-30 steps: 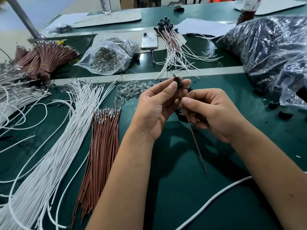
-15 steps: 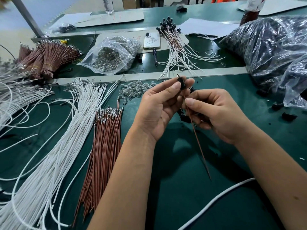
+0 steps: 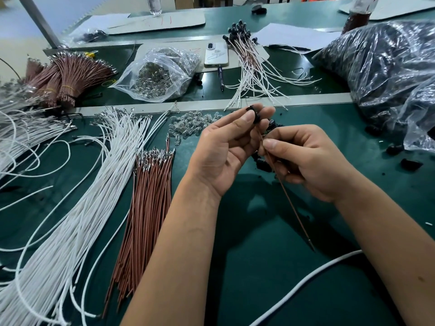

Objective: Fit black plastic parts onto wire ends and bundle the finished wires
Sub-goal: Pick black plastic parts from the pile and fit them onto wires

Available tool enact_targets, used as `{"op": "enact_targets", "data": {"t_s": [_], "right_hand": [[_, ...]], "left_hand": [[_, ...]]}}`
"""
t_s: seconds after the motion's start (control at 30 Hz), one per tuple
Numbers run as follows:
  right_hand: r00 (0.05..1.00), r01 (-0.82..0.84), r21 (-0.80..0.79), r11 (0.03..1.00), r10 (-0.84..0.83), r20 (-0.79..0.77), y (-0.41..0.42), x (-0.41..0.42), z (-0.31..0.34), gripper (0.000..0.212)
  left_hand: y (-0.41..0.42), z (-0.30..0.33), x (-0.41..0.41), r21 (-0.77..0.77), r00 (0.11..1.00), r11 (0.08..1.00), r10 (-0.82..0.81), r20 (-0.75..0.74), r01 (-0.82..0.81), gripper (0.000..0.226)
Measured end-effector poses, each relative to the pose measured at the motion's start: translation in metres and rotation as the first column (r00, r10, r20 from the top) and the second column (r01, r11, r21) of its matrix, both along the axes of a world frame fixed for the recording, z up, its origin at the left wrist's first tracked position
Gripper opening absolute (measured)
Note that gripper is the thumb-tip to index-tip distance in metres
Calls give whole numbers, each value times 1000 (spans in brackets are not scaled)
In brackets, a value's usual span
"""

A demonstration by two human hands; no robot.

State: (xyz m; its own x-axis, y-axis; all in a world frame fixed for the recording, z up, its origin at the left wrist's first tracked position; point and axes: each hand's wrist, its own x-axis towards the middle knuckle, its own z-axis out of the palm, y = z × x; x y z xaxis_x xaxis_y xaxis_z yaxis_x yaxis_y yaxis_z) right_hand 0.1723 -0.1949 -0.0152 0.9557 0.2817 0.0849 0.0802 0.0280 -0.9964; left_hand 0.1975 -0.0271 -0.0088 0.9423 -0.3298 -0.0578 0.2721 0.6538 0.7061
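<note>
The left hand (image 3: 226, 147) is pinching a black plastic part (image 3: 255, 115) between thumb and fingertips, its grip closed around the piece so that only the part's top edge and one side are showing. The right hand (image 3: 306, 161) is pinching a brown wire (image 3: 292, 198) just below that part; whether the wire's end is already seated inside the part is being hidden by the fingers. The wire is trailing toward 5 o'clock, its free tip hanging above bare green worktop (image 3: 259, 267). More black parts (image 3: 263, 164) are lying under the hands, mostly covered by them. At 9 o'clock loose brown wires (image 3: 146, 208) are lying beside a spread of white wires (image 3: 70, 220) that is running off the left and bottom edges. At 12 o'clock a finished bundle (image 3: 249, 64) with black caps is fanning out past a pale strip crossing the worktop. At 2 o'clock a clear bag of black parts (image 3: 388, 67) is being cut off by the right edge. A white cable (image 3: 306, 281) is crossing the open space at 5 o'clock.
</note>
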Motion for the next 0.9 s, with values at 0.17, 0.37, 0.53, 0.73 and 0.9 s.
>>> {"op": "enact_targets", "data": {"t_s": [0.17,0.37,0.53,0.73,0.9], "right_hand": [[1000,-2,54,999,2,-2,1,0,-1,21],[993,102,24,994,-104,61,5,0,-3,26],[986,143,14,990,-143,84,4,2,-5,15],[960,196,0,981,-192,201,5,3,-7,12],[952,202,17,979,-200,230,4,3,-6,13]], "left_hand": [[0,-1,1,12,1000,1000,1,0,-1,22],[-4,-1,-1,71,998,997,16,55,-20,25],[-4,0,-3,108,991,992,46,122,-60,23],[-5,1,-4,111,989,991,60,136,-76,26],[-5,2,-5,127,987,988,67,148,-86,25]]}}
